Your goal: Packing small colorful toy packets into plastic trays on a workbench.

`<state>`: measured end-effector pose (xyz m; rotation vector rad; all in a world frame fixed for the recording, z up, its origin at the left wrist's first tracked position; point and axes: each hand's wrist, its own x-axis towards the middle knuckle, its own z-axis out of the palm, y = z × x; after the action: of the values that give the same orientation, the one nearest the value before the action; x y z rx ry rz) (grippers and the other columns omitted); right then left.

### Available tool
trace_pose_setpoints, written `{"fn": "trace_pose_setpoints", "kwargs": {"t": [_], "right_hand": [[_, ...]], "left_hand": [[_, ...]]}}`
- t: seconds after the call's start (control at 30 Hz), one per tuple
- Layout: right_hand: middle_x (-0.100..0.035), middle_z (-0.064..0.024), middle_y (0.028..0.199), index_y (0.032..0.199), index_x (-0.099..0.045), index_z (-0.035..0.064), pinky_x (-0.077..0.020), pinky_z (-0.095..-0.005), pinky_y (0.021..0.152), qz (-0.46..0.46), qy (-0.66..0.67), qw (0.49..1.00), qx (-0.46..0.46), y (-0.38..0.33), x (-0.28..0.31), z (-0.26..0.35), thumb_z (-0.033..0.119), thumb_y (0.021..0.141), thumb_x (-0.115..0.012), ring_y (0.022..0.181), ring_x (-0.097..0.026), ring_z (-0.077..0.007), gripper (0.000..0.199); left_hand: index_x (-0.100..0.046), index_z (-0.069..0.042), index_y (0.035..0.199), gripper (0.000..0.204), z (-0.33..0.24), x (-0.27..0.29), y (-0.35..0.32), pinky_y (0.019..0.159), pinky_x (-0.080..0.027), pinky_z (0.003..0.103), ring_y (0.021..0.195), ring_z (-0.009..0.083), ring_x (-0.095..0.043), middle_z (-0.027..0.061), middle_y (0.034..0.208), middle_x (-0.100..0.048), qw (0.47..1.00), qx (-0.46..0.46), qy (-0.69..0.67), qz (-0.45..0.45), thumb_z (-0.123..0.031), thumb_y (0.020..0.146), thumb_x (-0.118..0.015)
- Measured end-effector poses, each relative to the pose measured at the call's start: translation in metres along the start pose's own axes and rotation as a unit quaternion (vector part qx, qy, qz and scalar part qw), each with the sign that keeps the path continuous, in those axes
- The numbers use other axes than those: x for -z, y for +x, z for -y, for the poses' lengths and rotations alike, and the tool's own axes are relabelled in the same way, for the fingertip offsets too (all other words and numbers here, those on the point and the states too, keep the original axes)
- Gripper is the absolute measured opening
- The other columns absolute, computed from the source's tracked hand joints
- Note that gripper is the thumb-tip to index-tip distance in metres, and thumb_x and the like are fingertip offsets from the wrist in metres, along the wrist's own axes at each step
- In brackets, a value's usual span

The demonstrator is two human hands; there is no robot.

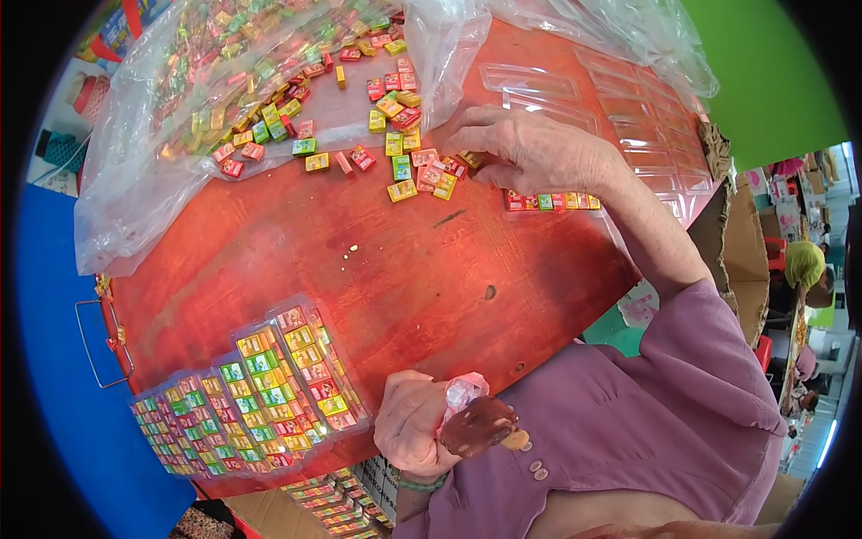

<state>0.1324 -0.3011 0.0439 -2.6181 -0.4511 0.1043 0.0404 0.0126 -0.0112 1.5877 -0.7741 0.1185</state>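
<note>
I see several clear trays (296, 368) filled beside my left hand (415, 436), which grips a chocolate ice-cream bar (476, 424), while my right hand (530, 148) pinches small coloured boxes (422, 171), many loose.

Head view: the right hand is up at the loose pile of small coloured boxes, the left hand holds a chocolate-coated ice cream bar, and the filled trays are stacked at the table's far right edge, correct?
Not quite. The head view shows the filled trays at the table's near left edge. The rest holds: right hand at the small coloured boxes, left hand holding the ice cream bar.
</note>
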Motion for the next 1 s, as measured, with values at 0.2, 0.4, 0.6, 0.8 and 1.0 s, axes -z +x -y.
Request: {"fn": "trace_pose_setpoints", "kwargs": {"t": [0.2, 0.4, 0.6, 0.8, 1.0], "right_hand": [[-0.058, -0.0134, 0.118, 0.121, -0.059, 0.0023, -0.0552, -0.0392, 0.082, 0.004, -0.008, 1.0, -0.015, 0.002, -0.006, -0.002, 0.006, 0.085, -0.073, 0.104, -0.064, -0.0318, 0.038], [-0.058, -0.0135, 0.112, 0.112, -0.058, 0.0006, -0.0544, -0.04, 0.08, -0.004, -0.002, 0.999, -0.048, 0.004, -0.006, 0.002, 0.009, 0.087, -0.073, 0.1, -0.064, -0.0321, 0.031], [-0.061, -0.0144, 0.098, 0.105, -0.059, 0.0, -0.0508, -0.0402, 0.072, -0.029, -0.004, 0.997, -0.07, -0.002, 0.0, 0.001, 0.012, 0.087, -0.073, 0.088, -0.064, -0.0297, 0.026], [-0.063, -0.0131, 0.083, 0.096, -0.06, 0.0, -0.0498, -0.0387, 0.068, -0.07, 0.031, 0.991, -0.108, -0.003, -0.009, 0.029, 0.015, 0.085, -0.076, 0.074, -0.062, -0.0266, 0.024], [-0.064, -0.0156, 0.085, 0.095, -0.059, -0.0008, -0.0498, -0.039, 0.067, -0.083, 0.041, 0.984, -0.155, -0.007, -0.019, 0.038, 0.015, 0.085, -0.076, 0.075, -0.063, -0.0277, 0.025]], "left_hand": [[-0.066, -0.001, 0.1, 0.032, -0.002, -0.001, 0.004, 0.062, -0.052, 0.04, 0.064, 0.025, -0.063, 0.0099, 0.081, -0.069, 1.0, -0.008, 0.003, 0.001, -0.025, 0.081, -0.078], [-0.066, -0.003, 0.101, 0.031, 0.0, 0.001, 0.003, 0.062, -0.052, 0.04, 0.065, 0.0244, -0.064, 0.0098, 0.081, -0.07, 1.0, -0.012, 0.003, 0.004, -0.023, 0.081, -0.078], [-0.066, -0.002, 0.101, 0.03, -0.001, -0.001, 0.002, 0.063, -0.052, 0.04, 0.065, 0.0248, -0.064, 0.0104, 0.081, -0.07, 1.0, -0.014, -0.002, -0.003, -0.021, 0.081, -0.077], [-0.067, -0.001, 0.101, 0.031, 0.0, 0.0, 0.001, 0.062, -0.052, 0.04, 0.065, 0.0247, -0.064, 0.0104, 0.081, -0.07, 1.0, -0.018, -0.008, -0.01, -0.024, 0.083, -0.076], [-0.067, -0.001, 0.101, 0.034, 0.001, 0.001, -0.001, 0.063, -0.052, 0.041, 0.066, 0.025, -0.064, 0.0111, 0.083, -0.07, 1.0, -0.005, -0.022, -0.003, -0.028, 0.083, -0.077]]}}
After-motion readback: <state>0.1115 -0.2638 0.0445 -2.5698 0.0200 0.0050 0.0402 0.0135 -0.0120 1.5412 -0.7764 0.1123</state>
